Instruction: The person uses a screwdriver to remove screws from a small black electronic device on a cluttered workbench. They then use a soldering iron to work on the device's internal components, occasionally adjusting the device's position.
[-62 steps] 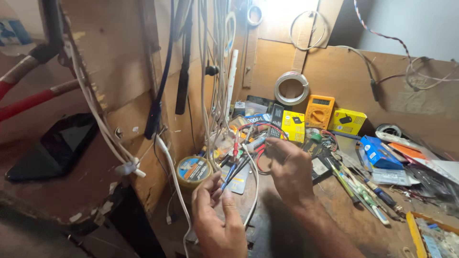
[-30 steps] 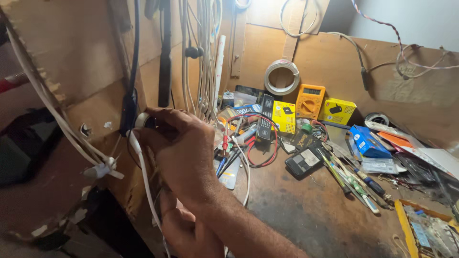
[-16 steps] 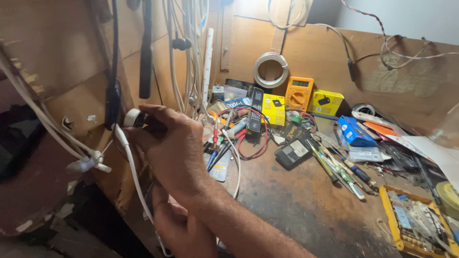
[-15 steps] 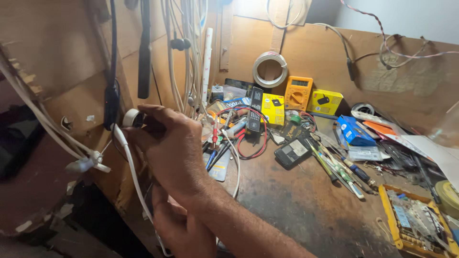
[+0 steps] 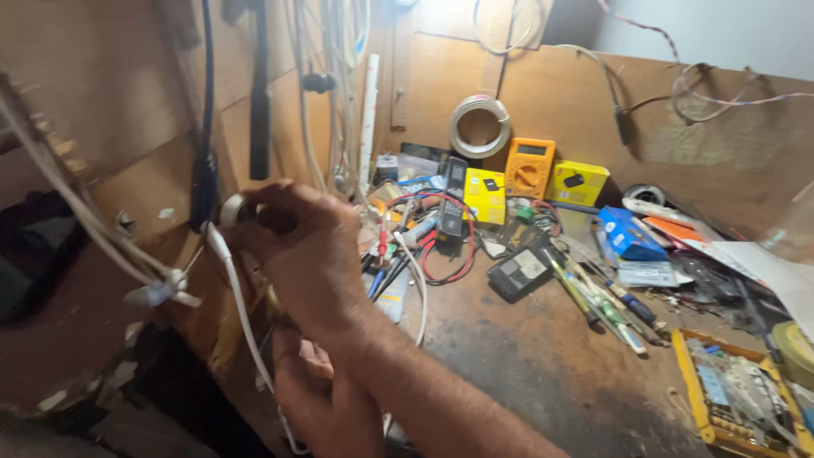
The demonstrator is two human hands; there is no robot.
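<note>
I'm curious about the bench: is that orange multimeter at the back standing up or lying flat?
Standing up. The orange multimeter leans upright against the wooden back board, its dial facing out, beside a yellow box.

From my end the right hand (image 5: 301, 250) covers most of the small white round part (image 5: 231, 209) it's pinching, so I can't tell what that thing is. My left hand (image 5: 326, 403) sits under the right forearm, fingers mostly hidden, and the bottom edge cuts it off. The white cable (image 5: 242, 309) drops out of frame at the bottom. The yellow tray (image 5: 708, 416) gets clipped at the lower right corner, and its contents are too blurry to read.
</note>
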